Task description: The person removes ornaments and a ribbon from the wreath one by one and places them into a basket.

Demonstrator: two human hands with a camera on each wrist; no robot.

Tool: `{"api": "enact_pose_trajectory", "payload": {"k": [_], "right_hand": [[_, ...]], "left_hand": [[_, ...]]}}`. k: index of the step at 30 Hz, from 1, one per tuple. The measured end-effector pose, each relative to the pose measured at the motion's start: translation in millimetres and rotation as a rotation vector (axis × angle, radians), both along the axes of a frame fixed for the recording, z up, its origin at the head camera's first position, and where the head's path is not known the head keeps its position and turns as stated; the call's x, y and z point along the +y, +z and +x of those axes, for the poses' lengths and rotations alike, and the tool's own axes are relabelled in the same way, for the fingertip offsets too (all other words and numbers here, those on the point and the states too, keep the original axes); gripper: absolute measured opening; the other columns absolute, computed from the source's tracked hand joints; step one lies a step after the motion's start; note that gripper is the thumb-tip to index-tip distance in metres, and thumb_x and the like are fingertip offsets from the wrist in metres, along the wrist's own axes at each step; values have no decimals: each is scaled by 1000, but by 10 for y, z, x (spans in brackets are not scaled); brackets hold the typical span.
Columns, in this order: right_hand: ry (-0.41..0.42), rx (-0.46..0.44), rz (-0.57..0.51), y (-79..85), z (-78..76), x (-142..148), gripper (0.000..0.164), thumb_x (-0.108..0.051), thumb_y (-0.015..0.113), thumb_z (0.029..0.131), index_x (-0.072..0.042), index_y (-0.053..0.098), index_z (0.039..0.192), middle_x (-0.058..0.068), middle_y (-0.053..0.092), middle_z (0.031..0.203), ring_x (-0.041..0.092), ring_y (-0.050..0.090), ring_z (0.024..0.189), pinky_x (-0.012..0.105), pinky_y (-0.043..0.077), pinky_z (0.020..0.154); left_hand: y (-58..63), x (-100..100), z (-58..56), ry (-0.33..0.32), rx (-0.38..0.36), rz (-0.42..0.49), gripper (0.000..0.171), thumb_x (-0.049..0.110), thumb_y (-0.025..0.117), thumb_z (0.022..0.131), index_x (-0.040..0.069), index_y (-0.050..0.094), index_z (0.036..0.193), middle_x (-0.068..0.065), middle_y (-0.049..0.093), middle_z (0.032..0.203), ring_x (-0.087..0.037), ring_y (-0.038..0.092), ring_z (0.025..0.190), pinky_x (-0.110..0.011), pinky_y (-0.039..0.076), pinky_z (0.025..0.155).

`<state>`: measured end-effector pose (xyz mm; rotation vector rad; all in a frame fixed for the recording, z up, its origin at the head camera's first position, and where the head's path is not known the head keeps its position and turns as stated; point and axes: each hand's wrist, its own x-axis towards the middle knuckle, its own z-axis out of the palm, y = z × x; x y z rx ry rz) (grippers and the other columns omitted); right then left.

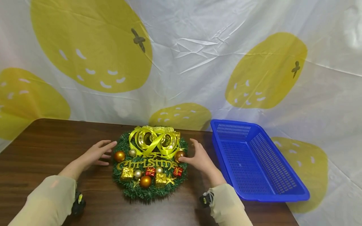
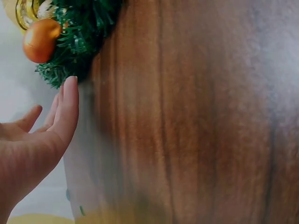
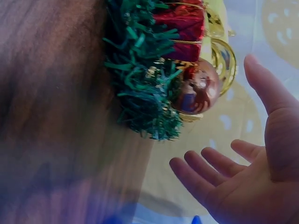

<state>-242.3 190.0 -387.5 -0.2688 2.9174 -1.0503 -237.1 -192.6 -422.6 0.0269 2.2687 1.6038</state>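
A green tinsel Christmas wreath (image 1: 150, 194) lies on the brown wooden table between my two hands. It carries gold bells (image 1: 145, 139) with a yellow ribbon, gold "Christmas" lettering, small red and gold gift boxes, and orange, copper and pale balls. My left hand (image 1: 97, 153) is beside the wreath's left edge, fingers extended; in the left wrist view its fingertips come close to the tinsel, and contact is unclear. On the right side, my right hand (image 1: 200, 158) has its fingers spread and thumb out near a copper ball (image 3: 201, 86); the right wrist view shows a gap between them.
To the right stands a blue plastic basket (image 1: 226, 163) with perforated walls, partly past the table's edge. A white curtain (image 1: 181, 72) with yellow fruit prints hangs behind the table (image 1: 56, 141). Each wrist wears a dark strapped device.
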Motion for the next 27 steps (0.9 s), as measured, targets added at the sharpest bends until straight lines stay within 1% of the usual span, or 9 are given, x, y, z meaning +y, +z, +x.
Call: {"api": "enact_pose_trajectory", "payload": {"k": [2,8,15,22,27], "right_hand": [[8,-14,-36,-40,-12,-6,91,-33,79,75,-5,28,145,25,41,138,39,43,126,53,42,101],[23,-45,-103,-149,-41,-9,90,-29,79,75,-4,28,144,24,44,133,37,47,120,51,46,94],[8,-75,-165,-216,-51,-19,88,-27,79,76,-5,28,145,23,44,134,35,49,118,50,47,92],[14,-78,-188,-261,-72,-34,87,-26,79,76,-6,30,144,22,47,132,34,52,114,47,51,86],[16,-86,-188,-285,-83,-46,82,-26,79,76,-7,34,142,20,49,128,33,52,113,47,50,86]], "left_hand": [[-31,0,3,3,-8,11,87,56,36,95,-4,2,148,-39,25,142,-48,41,124,-39,57,81],[-106,20,10,-4,-26,24,83,56,37,95,-4,13,147,-38,28,140,-46,46,119,-40,58,80],[-144,43,16,3,-51,55,83,56,38,95,-6,15,146,-38,27,140,-39,52,113,-40,58,80],[-168,38,30,23,-66,78,83,55,38,96,-6,14,147,-38,25,141,-29,57,104,-38,58,80],[-178,40,28,29,-63,88,80,52,41,96,-4,17,147,-37,25,142,-29,56,106,-36,58,80]]}}
